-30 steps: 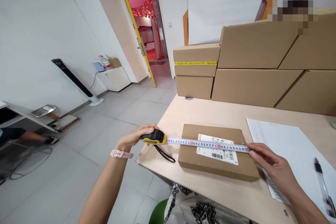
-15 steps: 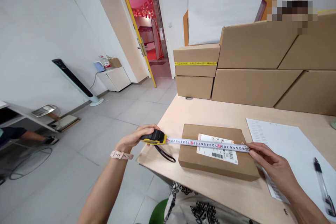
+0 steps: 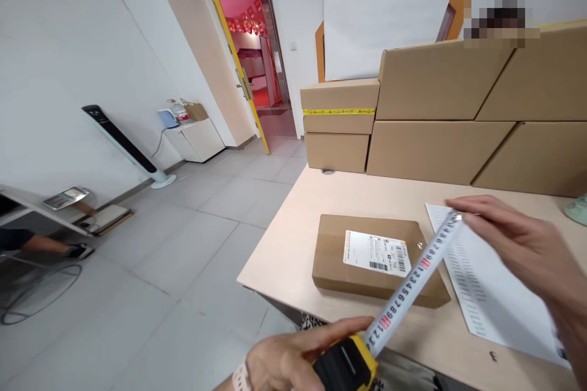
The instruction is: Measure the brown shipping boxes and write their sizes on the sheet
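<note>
Low in the head view, my left hand (image 3: 293,357) is wrapped round a black and yellow tape measure (image 3: 348,366). Its white blade (image 3: 406,296) is drawn out and slants up to the right. My right hand (image 3: 513,244) pinches the blade's end tip, above the upper part of a printed paper sheet (image 3: 463,275). A flat brown cardboard box (image 3: 334,238) with a white shipping label (image 3: 376,252) lies on the table, left of the right hand. The blade passes in front of the box's right side and hides part of it.
Large cardboard boxes (image 3: 435,85) stand stacked along the table's (image 3: 284,244) back. Behind them a person's head (image 3: 499,24) shows, blurred. On the left are a tower fan (image 3: 121,140), a platform scale (image 3: 107,220) and another person's leg (image 3: 46,244). A yellow-edged door (image 3: 233,55) stands ajar.
The tape has come off the box top. My left hand moved down and right with the case, my right hand up and right, turning the blade to a diagonal.
</note>
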`<state>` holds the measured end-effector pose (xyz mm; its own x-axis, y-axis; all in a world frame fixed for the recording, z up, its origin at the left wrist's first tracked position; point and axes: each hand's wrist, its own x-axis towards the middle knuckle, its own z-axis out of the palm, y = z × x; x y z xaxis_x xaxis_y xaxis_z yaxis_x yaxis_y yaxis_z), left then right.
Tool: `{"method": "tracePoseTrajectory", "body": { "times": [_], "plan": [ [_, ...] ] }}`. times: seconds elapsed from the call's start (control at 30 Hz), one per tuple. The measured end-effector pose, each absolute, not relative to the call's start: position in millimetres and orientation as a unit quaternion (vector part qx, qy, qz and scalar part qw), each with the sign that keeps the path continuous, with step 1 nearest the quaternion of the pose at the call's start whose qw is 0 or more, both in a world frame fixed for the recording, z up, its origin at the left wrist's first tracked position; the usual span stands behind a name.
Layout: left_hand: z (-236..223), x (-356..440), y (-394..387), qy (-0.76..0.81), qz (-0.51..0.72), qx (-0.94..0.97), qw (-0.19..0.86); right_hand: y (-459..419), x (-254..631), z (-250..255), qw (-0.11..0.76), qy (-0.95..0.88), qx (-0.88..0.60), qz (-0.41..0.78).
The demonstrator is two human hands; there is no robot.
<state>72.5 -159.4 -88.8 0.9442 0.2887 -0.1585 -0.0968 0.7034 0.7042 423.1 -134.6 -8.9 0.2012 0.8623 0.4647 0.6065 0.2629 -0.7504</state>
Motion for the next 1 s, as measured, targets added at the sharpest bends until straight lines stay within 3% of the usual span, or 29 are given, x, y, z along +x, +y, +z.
{"method": "tracePoseTrajectory", "body": {
  "times": [0.1,0.2,0.37,0.43,0.67,1.0],
  "plan": [
    [-92.4,91.4,-175.6,0.124,0.124,0.287,0.942,-104.8,414.1,-28.3,0.462,-0.654,-0.564,0.202],
    [-88.3,96.5,-186.8,0.135,0.227,0.253,0.931,-86.8,415.5,-43.4,0.409,-0.665,-0.563,0.271],
    [-90.0,91.3,-190.6,0.173,0.321,0.327,0.872,-102.7,429.6,-59.0,0.145,-0.804,-0.509,0.272],
    [-94.4,89.7,-188.1,0.200,0.318,0.332,0.865,-117.9,426.4,-70.5,0.089,-0.835,-0.486,0.241],
    [-108.1,96.9,-180.9,0.177,0.332,0.345,0.860,-144.4,389.2,-117.7,0.127,-0.795,-0.582,0.113],
    [-83.3,115.7,-161.5,0.216,0.310,0.276,0.884,-113.1,386.2,-119.9,0.135,-0.749,-0.647,0.057]
  ]
}}
